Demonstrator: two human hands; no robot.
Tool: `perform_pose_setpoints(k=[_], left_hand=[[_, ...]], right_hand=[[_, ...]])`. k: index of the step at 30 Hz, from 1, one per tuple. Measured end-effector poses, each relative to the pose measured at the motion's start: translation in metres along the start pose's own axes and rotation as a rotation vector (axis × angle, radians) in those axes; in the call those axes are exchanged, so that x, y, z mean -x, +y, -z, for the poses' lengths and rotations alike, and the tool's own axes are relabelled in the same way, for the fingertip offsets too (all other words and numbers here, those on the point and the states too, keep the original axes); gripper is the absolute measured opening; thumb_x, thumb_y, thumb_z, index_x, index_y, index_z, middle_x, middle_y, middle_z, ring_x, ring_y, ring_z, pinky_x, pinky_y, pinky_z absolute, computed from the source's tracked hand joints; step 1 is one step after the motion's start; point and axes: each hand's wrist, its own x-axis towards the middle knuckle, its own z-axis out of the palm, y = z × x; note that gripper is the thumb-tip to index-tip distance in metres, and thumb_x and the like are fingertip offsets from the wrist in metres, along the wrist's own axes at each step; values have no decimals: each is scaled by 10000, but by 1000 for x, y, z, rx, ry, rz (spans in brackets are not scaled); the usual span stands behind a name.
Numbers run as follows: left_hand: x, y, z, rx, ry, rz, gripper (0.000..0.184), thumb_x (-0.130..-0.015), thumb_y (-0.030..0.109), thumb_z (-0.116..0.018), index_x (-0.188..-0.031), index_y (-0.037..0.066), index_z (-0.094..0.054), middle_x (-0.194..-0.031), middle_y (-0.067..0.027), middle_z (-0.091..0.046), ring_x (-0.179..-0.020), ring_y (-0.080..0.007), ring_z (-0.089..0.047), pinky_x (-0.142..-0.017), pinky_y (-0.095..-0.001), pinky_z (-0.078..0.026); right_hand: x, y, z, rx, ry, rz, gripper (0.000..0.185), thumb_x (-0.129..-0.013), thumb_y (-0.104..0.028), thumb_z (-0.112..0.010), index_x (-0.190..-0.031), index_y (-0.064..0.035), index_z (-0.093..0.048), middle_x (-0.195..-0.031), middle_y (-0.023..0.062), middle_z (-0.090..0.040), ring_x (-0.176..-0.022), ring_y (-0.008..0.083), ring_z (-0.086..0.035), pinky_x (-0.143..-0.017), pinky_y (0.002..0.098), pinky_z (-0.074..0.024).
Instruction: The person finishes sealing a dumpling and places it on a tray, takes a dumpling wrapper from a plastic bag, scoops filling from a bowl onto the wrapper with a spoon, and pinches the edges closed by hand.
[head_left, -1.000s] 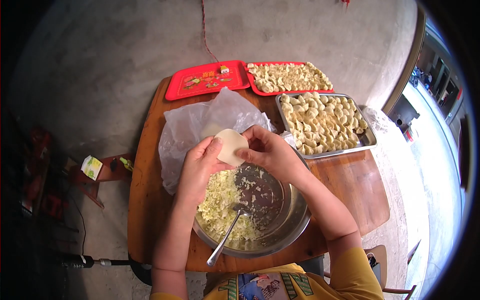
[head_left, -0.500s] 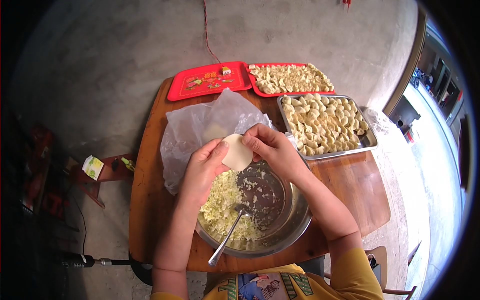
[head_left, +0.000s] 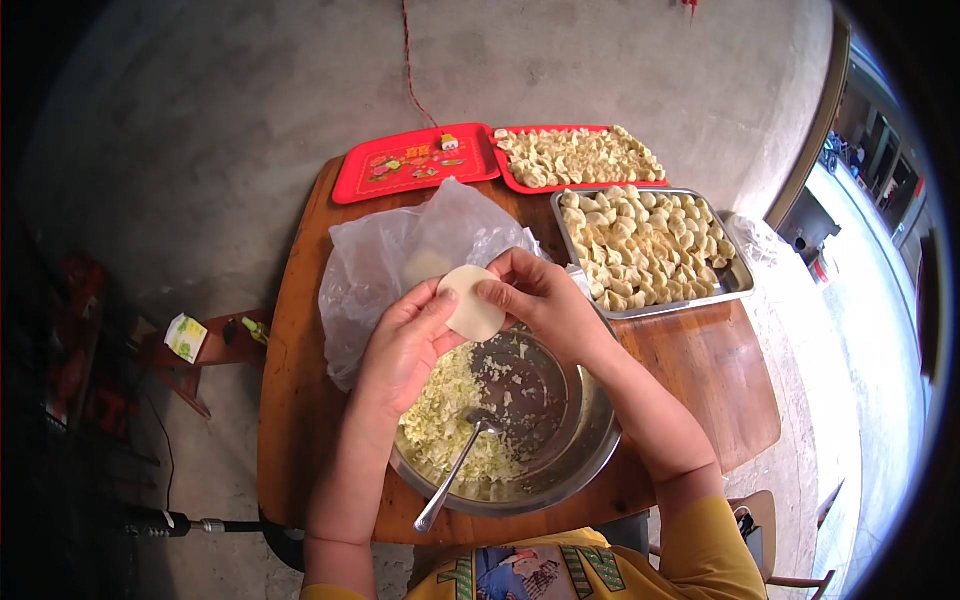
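Observation:
A round, pale dumpling wrapper (head_left: pixel 472 306) is held up between both hands, above the far side of a metal bowl (head_left: pixel 597 440). My left hand (head_left: pixel 408 335) pinches its left edge, with the thumb on the near face. On the right edge, my right hand (head_left: pixel 540 298) grips it between thumb and fingers. Chopped pale-green filling (head_left: pixel 445 420) lies heaped in the left half of the bowl. A metal spoon (head_left: pixel 455 478) rests in the filling, its handle leaning over the near rim. Behind the hands, a clear plastic bag (head_left: pixel 370 260) holds what look like more wrappers.
A metal tray (head_left: pixel 735 280) of folded dumplings (head_left: pixel 650 245) stands to the right. Behind it is a red tray (head_left: pixel 512 180) full of dumplings, beside another red tray (head_left: pixel 350 180) with a printed pattern. All stand on a wooden table (head_left: pixel 700 370). A low bench (head_left: pixel 220 345) is at left.
Both hands still hold the wrapper. It has turned or shifted slightly, and the right thumb now lies a little further over it. The bowl and spoon look the same.

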Motion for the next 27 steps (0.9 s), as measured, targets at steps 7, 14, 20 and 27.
perform_pose_setpoints(k=[7,14,20,27], left_hand=[[-1,1,0,-71,-45,-6,331,-996,143,-495,-1271,-42,-500,-1222,-128,-580,-1125,-204,-590,-990,-352,-481],[-1,0,1,-24,-44,-12,341,-997,128,-483,-1291,-44,-480,-1242,-132,-563,-1131,-206,-583,-987,-355,-486],[-2,-2,4,-11,-41,-15,337,-996,124,-484,-1293,-36,-482,-1237,-135,-566,-1135,-205,-580,-984,-355,-487],[-1,-1,3,-35,-32,-17,340,-992,125,-494,-1291,-36,-483,-1241,-136,-568,-1133,-209,-585,-982,-354,-485]], right_hand=[[2,-11,-1,-30,43,-64,198,-944,-211,-628,-981,-26,-566,-862,13,-610,-753,83,-605,-633,232,-531],[3,-2,-4,12,-40,72,325,-877,-145,-704,-1088,-40,-480,-831,24,-558,-760,69,-522,-653,234,-458],[3,-3,-3,137,-73,61,403,-843,-115,-727,-1117,-58,-436,-806,30,-523,-746,101,-476,-677,273,-444],[1,0,-3,18,-24,60,223,-921,-149,-650,-1042,-27,-507,-811,3,-544,-746,69,-508,-660,238,-455]])
